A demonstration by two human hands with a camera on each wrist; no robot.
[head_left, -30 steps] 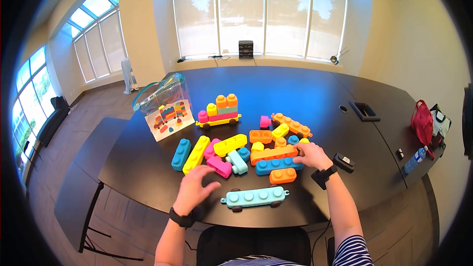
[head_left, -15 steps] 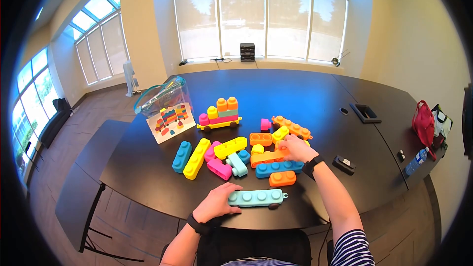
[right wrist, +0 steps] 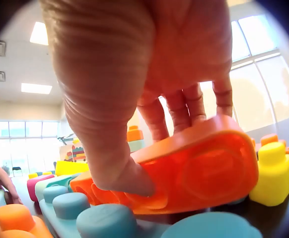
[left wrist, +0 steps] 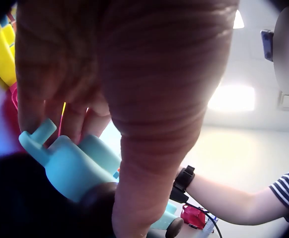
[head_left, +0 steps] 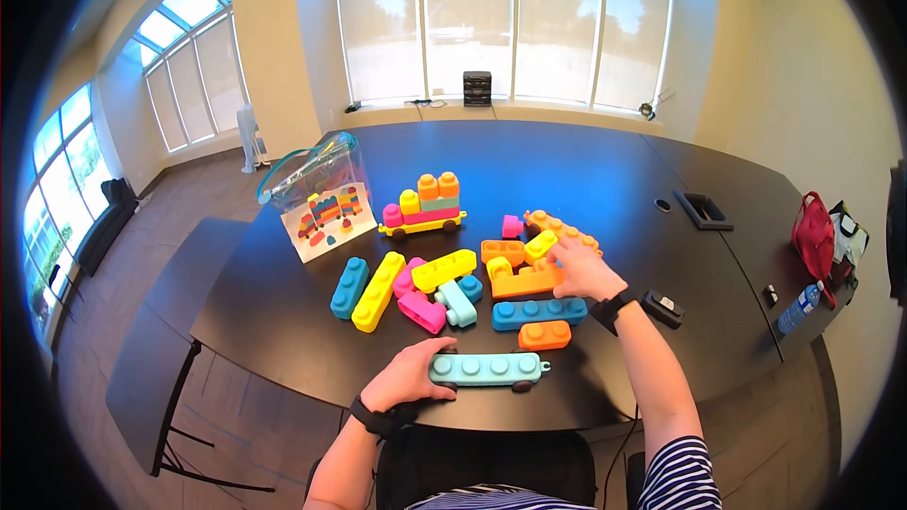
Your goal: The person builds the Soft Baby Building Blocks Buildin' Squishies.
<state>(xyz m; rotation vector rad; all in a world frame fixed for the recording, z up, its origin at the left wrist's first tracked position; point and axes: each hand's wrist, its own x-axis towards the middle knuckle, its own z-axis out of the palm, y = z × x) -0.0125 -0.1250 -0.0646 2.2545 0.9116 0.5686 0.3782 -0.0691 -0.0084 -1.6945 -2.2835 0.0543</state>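
Note:
The left hand (head_left: 406, 376) holds the left end of a light blue wheeled base (head_left: 487, 369) near the table's front edge. In the left wrist view its thumb and fingers lie on either side of the base (left wrist: 77, 171). Amid the loose blocks, the right hand (head_left: 588, 269) grips a long orange block (head_left: 524, 280) by its right part. The right wrist view shows this block (right wrist: 209, 171) tilted, its hollow underside visible and the thumb pressed into it. A long blue block (head_left: 539, 314) lies just in front, with a short orange block (head_left: 545, 335) nearer the person.
Yellow (head_left: 379, 293), blue (head_left: 350, 288) and pink (head_left: 422, 313) blocks lie left of centre. Behind them stand a stacked toy wagon (head_left: 422, 218) and a clear bag (head_left: 326, 175) with a picture card. An orange wheeled base (head_left: 565, 229) is beyond the right hand; a black case (head_left: 662, 309) lies right.
The left hand has moved right and down onto the light blue base and taken hold of it. The right hand has closed on the long orange block and tilted it.

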